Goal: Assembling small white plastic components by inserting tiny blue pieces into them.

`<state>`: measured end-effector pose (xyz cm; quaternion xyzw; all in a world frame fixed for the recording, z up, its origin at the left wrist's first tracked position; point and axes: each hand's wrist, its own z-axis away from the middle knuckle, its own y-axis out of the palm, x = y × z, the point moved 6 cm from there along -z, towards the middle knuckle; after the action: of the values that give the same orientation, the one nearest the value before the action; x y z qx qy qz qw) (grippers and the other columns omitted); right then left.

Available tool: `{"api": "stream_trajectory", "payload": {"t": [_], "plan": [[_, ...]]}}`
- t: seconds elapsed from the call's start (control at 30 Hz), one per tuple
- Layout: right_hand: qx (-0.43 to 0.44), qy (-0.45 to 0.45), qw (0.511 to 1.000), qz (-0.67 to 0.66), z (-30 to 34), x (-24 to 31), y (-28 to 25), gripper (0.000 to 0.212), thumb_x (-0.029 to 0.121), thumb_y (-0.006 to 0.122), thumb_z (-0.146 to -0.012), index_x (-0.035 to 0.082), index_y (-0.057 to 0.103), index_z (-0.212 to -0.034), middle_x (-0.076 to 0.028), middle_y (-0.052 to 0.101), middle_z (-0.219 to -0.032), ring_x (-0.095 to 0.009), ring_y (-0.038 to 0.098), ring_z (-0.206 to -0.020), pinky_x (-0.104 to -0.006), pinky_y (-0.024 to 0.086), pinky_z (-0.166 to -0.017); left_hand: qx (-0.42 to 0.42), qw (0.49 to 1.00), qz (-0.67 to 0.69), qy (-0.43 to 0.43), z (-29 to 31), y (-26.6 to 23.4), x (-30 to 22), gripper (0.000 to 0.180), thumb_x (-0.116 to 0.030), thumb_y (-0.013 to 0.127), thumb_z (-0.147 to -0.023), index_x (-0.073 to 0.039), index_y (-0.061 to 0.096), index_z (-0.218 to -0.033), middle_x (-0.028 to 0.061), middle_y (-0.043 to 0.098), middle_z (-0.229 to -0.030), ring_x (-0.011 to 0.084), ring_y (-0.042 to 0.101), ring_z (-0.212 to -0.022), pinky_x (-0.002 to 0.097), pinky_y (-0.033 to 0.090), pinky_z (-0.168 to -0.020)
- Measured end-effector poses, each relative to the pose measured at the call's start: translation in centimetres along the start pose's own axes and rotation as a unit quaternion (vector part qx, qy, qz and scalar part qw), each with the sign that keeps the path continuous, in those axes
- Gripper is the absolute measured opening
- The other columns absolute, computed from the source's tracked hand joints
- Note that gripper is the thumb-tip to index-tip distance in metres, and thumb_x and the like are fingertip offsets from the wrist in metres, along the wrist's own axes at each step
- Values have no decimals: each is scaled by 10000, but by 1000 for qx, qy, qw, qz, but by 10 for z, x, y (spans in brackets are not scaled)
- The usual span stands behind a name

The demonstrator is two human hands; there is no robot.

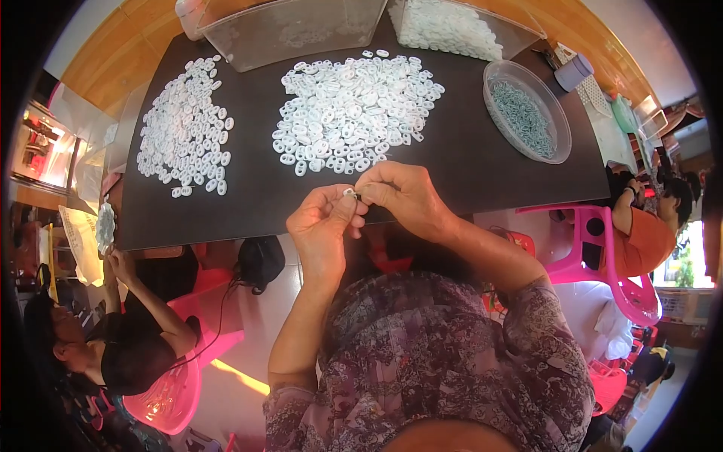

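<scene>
Over the near edge of the dark table, both hands meet at one small white plastic piece [349, 193]. My left hand [320, 215] pinches it between thumb and fingertips. With thumb and fingers closed, my right hand [407, 197] presses against the same spot from the right; whatever tiny part it may hold is hidden by the fingertips. Just beyond the hands lies a large heap of white oval pieces with two holes [354, 109]. To the left is a second, looser spread of similar white ovals [181, 124]. A round clear tub [561, 135] of small greenish metal screws [520, 117] stands at the right.
Two clear plastic bins [294, 38] line the table's far side, the right one holding white pieces [448, 30]. A grey-lidded container [574, 73] stands at the far right. Co-workers sit left [128, 346] and right [640, 233], near pink plastic chairs [580, 248].
</scene>
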<state>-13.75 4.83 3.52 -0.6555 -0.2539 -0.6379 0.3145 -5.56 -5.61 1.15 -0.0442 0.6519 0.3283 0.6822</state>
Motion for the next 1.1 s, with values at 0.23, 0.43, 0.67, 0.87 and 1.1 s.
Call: {"api": "stream_trajectory", "payload": {"t": [0.23,0.43,0.67,0.87,1.1], "plan": [[6,26,999,46,0,3,0,128,68,540,-855,-46,597,-862,-61,625,-766,-90,578,-741,-239,473,-690,8,1000,-1,-4,1,1,-1,95,-13,547,-876,50,598,-927,80,624,-754,102,552,-605,209,440,-503],[-8,38,999,3,0,-2,3,131,78,540,-835,-44,583,-813,-56,604,-695,-90,562,-671,-245,457,-615,-1,999,-22,27,4,4,-3,101,-38,566,-872,54,605,-888,82,615,-717,108,529,-563,217,418,-469],[0,41,999,-2,0,-5,5,134,95,553,-849,-32,587,-828,-40,601,-737,-76,559,-732,-236,460,-665,-1,999,-37,29,3,0,-2,95,-32,569,-868,57,602,-878,85,616,-717,108,530,-561,217,418,-466],[-75,-178,954,230,12,55,-2,93,109,586,-815,19,613,-818,-99,583,-769,-213,562,-684,-308,435,-623,-7,1000,14,-12,1,-2,8,90,-20,565,-866,41,596,-925,63,615,-733,91,532,-578,205,431,-496],[343,-210,888,-223,57,129,99,162,143,628,-764,30,527,-711,-86,512,-651,-228,530,-621,-334,390,-558,-34,999,5,15,-2,-7,2,105,-13,569,-854,61,592,-926,141,640,-746,127,546,-524,235,444,-480]]}}
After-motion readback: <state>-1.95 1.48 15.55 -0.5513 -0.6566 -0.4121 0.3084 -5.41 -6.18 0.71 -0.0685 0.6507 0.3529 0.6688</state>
